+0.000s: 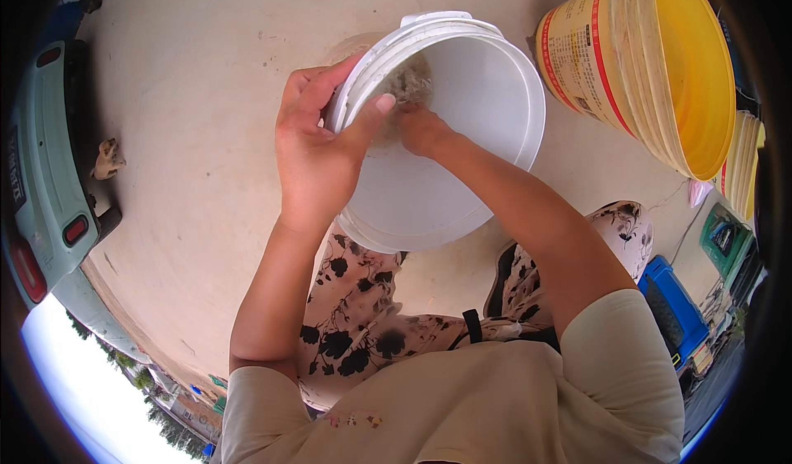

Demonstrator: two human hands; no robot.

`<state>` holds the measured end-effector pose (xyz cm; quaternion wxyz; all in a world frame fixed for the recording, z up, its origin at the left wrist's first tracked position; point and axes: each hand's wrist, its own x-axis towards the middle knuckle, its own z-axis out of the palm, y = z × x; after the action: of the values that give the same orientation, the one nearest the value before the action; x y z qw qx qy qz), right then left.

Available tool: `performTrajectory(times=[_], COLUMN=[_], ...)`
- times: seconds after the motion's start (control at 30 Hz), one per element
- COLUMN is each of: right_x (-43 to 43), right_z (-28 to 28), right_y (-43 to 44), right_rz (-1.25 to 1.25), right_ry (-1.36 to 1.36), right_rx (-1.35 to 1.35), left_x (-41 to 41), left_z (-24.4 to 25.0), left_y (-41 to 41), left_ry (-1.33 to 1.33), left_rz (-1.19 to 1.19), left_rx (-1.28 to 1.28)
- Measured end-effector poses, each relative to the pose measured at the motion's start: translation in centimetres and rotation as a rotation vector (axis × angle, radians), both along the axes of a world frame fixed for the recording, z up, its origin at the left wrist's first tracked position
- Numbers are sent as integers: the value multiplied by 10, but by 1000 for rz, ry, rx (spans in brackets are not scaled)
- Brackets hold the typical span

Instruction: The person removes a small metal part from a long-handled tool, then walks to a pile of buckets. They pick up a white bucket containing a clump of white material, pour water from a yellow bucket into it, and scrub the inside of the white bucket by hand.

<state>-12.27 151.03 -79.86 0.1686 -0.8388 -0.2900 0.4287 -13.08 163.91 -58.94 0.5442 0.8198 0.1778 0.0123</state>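
A white plastic bucket point(476, 99) is tilted before me, its round mouth facing up towards me. My left hand point(325, 133) grips the rim on the left side, thumb inside and fingers around the outer wall. My right hand point(424, 130) reaches into the bucket, fingers curled and pointing towards its inner left side. At those fingers is a murky, greyish-brown patch point(408, 80) that looks like dirty water or a crumpled wad; I cannot tell which. It partly hides the fingertips, so what they hold is unclear.
A large yellow bucket point(693, 80) with a printed label stands at the right, more yellow buckets point(739, 161) beyond it. A blue plastic crate point(674, 309) and a green container point(724, 235) lie lower right. A vehicle point(52, 173) and a small dog point(107, 159) are at the left on the concrete ground point(185, 124).
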Motion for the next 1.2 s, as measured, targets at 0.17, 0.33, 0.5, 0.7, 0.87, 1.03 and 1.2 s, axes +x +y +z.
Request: performTrajectory(times=[0.17,0.33,0.5,0.7,0.87,1.03,1.2], right_x=[12,-40,-66,-80,-58,-31,-8], right_z=[-44,-18,145,132,119,141,32], right_y=[8,18,27,-112,-90,1,-66], right_rz=[-270,-464,-807,80,-31,-517,395], right_ry=[-201,220,752,-100,-16,820,-189], right_rx=[-59,-13,605,173,61,333,-250], left_x=[-8,-5,-5,14,20,21,15], left_z=[-10,-13,-9,0,0,5,2], left_y=[8,1,-5,-24,-33,-29,-34], left_ry=[-29,-27,-22,-34,14,50,-53], left_rz=[52,51,77,-34,5,70,-39], left_rx=[-44,-4,12,46,85,70,74])
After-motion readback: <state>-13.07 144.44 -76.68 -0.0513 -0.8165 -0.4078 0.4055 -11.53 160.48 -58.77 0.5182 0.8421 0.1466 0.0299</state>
